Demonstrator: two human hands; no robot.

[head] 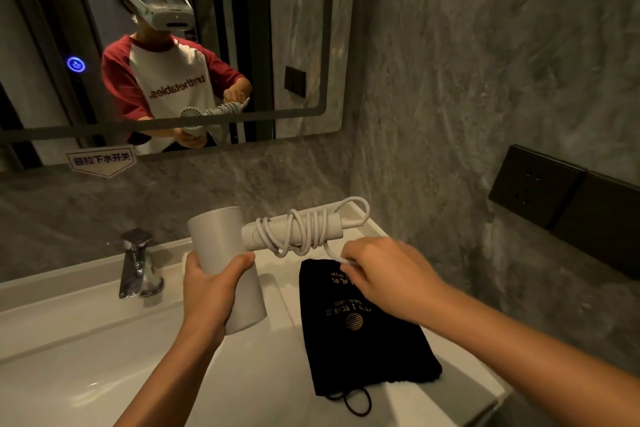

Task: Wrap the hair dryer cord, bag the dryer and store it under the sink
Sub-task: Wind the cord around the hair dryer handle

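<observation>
A white hair dryer point(221, 239) is held up over the sink counter, barrel upright and handle pointing right. My left hand point(211, 288) grips the barrel. The white cord point(304, 229) is coiled several times around the handle, with one loop sticking out past the handle's end. My right hand point(381, 274) pinches the loose end of the cord just below the handle. A black drawstring bag point(363, 340) with gold print lies flat on the counter under my right hand.
A chrome faucet point(138, 263) stands left of the dryer above the white basin point(86, 357). A mirror point(294, 45) hangs on the back wall. Black wall sockets point(533, 194) sit on the grey wall at right. The counter edge point(485, 388) runs behind the bag.
</observation>
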